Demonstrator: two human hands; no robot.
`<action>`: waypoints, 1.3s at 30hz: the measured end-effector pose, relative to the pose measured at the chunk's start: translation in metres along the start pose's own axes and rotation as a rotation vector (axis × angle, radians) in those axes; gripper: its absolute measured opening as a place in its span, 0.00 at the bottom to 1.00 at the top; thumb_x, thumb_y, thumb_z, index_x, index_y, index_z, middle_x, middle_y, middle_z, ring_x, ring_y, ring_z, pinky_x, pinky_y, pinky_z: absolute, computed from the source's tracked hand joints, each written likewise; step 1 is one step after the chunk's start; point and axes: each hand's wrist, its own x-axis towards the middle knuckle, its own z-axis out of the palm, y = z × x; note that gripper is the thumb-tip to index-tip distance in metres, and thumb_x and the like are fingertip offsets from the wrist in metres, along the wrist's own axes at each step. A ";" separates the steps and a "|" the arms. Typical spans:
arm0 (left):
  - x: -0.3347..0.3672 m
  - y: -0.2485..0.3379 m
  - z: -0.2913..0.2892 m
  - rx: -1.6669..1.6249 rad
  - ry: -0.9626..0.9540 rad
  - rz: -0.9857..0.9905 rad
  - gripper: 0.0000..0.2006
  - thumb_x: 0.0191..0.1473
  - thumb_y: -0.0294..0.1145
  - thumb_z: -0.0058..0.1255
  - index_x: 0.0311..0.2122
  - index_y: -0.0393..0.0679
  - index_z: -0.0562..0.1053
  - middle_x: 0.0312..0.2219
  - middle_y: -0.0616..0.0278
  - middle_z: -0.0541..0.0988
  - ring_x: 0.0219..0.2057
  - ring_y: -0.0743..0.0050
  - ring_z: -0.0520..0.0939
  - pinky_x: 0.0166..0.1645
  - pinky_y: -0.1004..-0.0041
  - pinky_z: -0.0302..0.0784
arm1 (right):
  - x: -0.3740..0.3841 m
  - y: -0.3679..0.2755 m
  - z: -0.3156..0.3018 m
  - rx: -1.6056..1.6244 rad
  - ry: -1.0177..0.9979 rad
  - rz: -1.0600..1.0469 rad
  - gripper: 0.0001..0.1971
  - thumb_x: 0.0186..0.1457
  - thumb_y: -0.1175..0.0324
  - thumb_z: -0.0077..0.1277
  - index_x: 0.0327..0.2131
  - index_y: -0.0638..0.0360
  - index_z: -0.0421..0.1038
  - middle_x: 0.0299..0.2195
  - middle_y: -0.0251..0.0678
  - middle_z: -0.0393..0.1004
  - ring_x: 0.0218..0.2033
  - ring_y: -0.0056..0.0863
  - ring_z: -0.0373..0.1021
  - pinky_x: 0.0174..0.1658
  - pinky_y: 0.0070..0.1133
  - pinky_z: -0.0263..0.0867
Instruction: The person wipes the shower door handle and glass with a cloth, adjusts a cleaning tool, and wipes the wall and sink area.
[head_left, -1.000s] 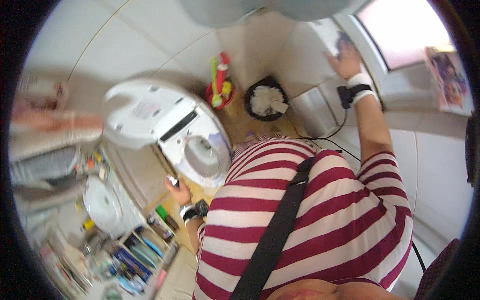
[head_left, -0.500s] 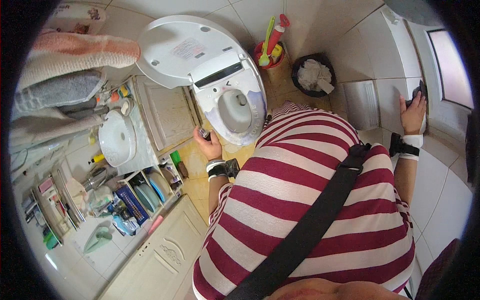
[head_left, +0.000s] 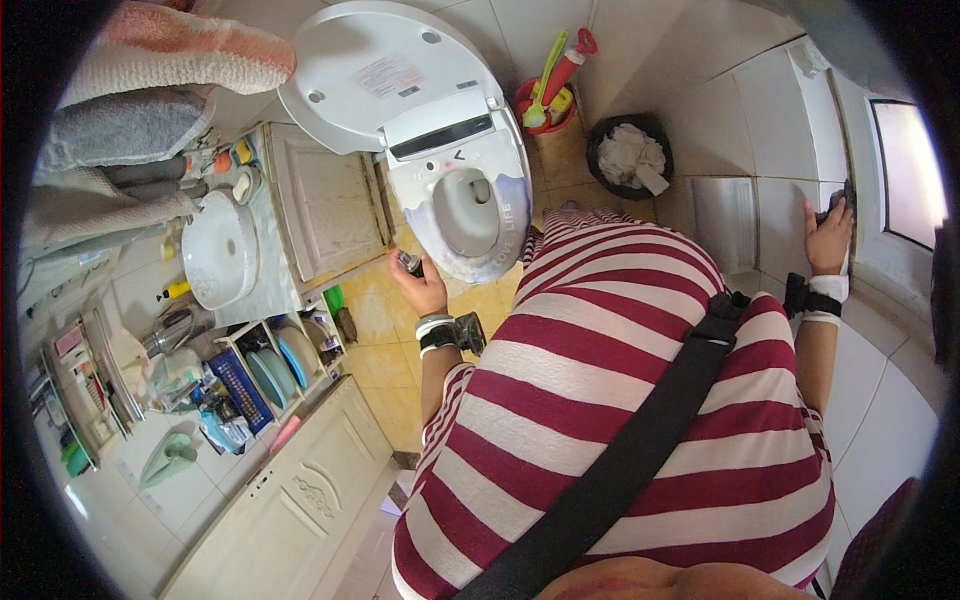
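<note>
In front of me on the left, my left hand (head_left: pixel 420 290) is closed around a small dark-and-silver object (head_left: pixel 410 263), upright between thumb and fingers. Its kind is too small to make out. Just beyond it stands the white toilet (head_left: pixel 468 212), seat down and lid (head_left: pixel 385 75) raised. Far to the right, my right hand (head_left: pixel 829 240) reaches to the tiled wall beside the window. Its fingers lie over a dark, soft-looking thing (head_left: pixel 836 200), perhaps a cloth, mostly hidden beneath them. Both wrists wear black-and-white bands.
A black bin (head_left: pixel 603 128) of crumpled paper and a red bucket (head_left: pixel 523 92) with brushes stand beyond the toilet. On the left are a washbasin (head_left: pixel 197 268), a cabinet door (head_left: pixel 325 205), hanging towels (head_left: pixel 190 50) and crowded shelves. A window (head_left: pixel 905 165) is at the right.
My view has shifted slightly, so the toilet, bin and window sit differently in the picture. The left hand still grips its small object; the right hand stays at the wall, showing less of the dark thing.
</note>
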 end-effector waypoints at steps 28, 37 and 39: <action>0.032 0.014 0.002 0.016 -0.173 0.228 0.36 0.51 0.33 0.52 0.59 0.35 0.46 0.56 0.41 0.52 0.57 0.50 0.57 0.60 0.60 0.50 | 0.069 -0.055 -0.031 0.197 -0.003 -0.040 0.43 0.47 0.40 0.46 0.55 0.70 0.52 0.56 0.57 0.51 0.60 0.49 0.47 0.62 0.32 0.40; 0.062 0.016 0.013 0.056 -0.076 0.371 0.33 0.55 0.38 0.41 0.59 0.33 0.45 0.55 0.37 0.52 0.55 0.46 0.59 0.57 0.59 0.56 | -0.033 -0.042 -0.104 -0.136 -0.347 0.422 0.48 0.47 0.32 0.36 0.55 0.74 0.50 0.51 0.61 0.58 0.53 0.49 0.57 0.58 0.36 0.48; 0.066 0.013 0.020 0.110 -0.018 0.468 0.33 0.55 0.39 0.43 0.59 0.32 0.46 0.56 0.37 0.51 0.57 0.45 0.55 0.60 0.58 0.48 | -0.030 -0.047 -0.107 -0.132 -0.333 0.463 0.48 0.48 0.32 0.34 0.54 0.74 0.51 0.52 0.62 0.57 0.54 0.51 0.57 0.59 0.35 0.46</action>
